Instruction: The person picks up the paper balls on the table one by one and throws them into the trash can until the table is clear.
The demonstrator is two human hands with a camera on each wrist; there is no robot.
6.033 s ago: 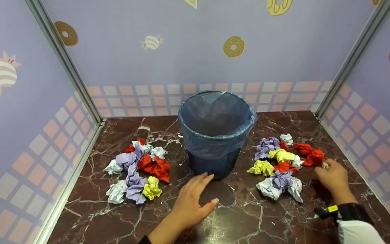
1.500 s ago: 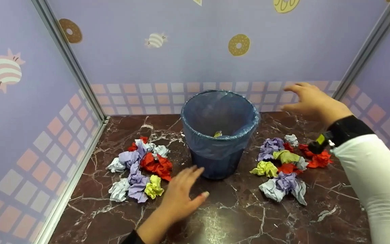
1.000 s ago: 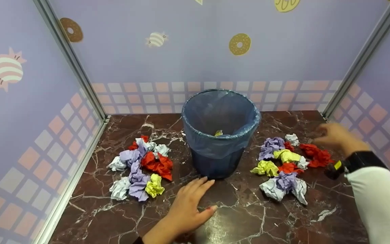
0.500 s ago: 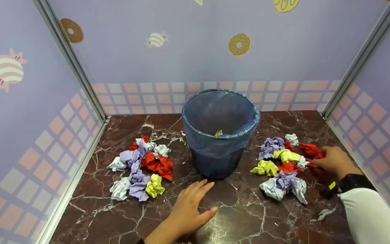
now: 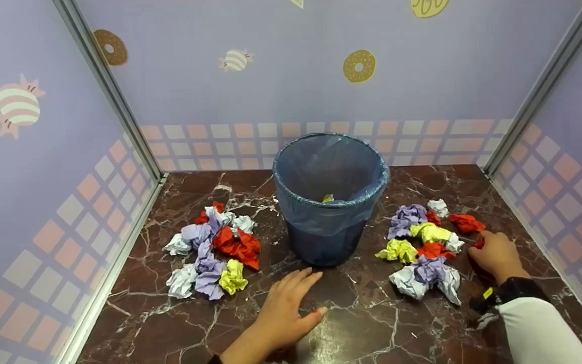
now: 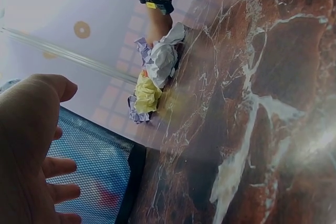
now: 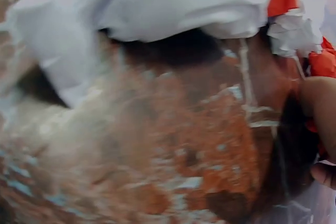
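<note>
My right hand [image 5: 498,255] pinches a crumpled red paper ball [image 5: 479,243] low over the tabletop, beside the right-hand pile; the hand covers most of that ball. In the right wrist view its fingers [image 7: 320,106] show at the right edge with red paper by them. Another red paper ball [image 5: 467,222] lies just behind. My left hand [image 5: 286,308] is at the table in front of the bin, fingers spread and holding nothing. A dark mesh waste bin [image 5: 321,247], lined with a translucent blue bag, stands upright in the middle. A bit of yellow paper [image 5: 328,198] shows inside it.
Left of the bin lies a pile of crumpled paper, with a purple ball [image 5: 209,275], a red ball [image 5: 240,247] and several others. On the right are yellow [image 5: 398,251], purple [image 5: 430,269] and white balls [image 5: 438,208]. Printed panels wall in the marbled tabletop [image 5: 361,323].
My right hand came down from above the right pile to the red paper and drew one red ball toward me, apart from the other. Yellow paper now shows in the bin. The left hand barely moved.
</note>
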